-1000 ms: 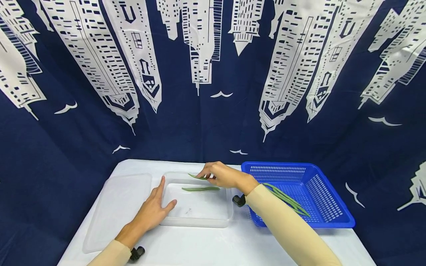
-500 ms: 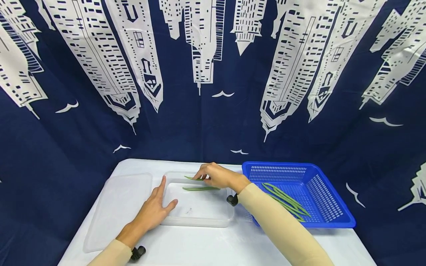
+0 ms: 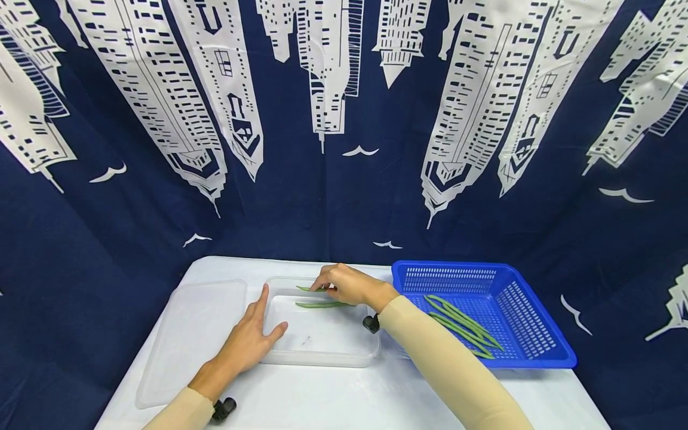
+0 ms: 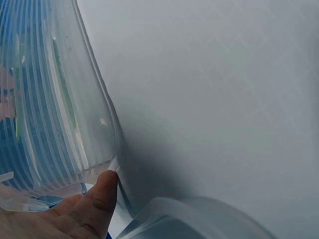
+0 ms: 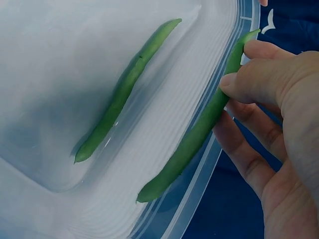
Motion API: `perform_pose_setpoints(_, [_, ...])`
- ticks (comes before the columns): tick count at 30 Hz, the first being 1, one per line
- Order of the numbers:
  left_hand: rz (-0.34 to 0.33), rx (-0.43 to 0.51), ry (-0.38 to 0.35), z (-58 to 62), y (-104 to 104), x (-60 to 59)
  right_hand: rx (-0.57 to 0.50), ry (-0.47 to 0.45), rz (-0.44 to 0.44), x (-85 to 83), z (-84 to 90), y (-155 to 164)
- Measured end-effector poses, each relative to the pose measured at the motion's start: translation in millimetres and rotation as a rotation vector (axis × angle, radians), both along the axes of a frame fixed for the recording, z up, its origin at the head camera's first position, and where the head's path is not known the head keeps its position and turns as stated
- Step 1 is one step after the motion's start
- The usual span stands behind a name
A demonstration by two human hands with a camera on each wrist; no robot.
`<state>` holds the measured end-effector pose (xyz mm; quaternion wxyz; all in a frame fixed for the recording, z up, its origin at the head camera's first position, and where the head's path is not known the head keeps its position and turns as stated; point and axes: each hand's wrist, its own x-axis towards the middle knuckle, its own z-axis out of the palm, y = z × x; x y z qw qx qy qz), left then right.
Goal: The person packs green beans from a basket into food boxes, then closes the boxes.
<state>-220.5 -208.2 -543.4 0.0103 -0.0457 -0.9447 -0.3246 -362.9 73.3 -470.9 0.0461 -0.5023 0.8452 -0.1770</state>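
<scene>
- Nearest me, the left hand [image 3: 244, 340] lies flat with fingers straight against the near-left corner of the clear plastic container [image 3: 344, 357], steadying it; its thumb [image 4: 102, 196] touches the container wall. It sits just as it did a second ago.
- Inside the container one green bean [image 3: 318, 304] lies on the floor, unmoved from the earlier pictures.
- Just beyond that, the right hand [image 3: 349, 285] has its grip clamped on a second green bean [image 5: 199, 129], pinched between thumb and fingers, held low along the container's far rim. A second ago this bean hung a little higher and farther right; it has come down and leftward over the container, so I judge it is about to be laid beside the first.
- Left of the container, the clear lid [image 3: 188, 340] lies flat on the white surface [image 3: 333, 394].
- Right of the container, the blue basket [image 3: 537, 346] holds more green beans [image 3: 462, 325], more of them in view now that the forearm has shifted away.
- Behind the container hangs a navy curtain printed with white skyscrapers [image 3: 333, 119].
</scene>
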Motion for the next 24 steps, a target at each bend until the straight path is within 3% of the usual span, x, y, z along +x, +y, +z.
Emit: perform_pose_setpoints(24, [-0.003,-0.008,-0.001,0.0,1.4,-0.3,0.056,0.100,-0.032,3.4,-4.3,-2.3])
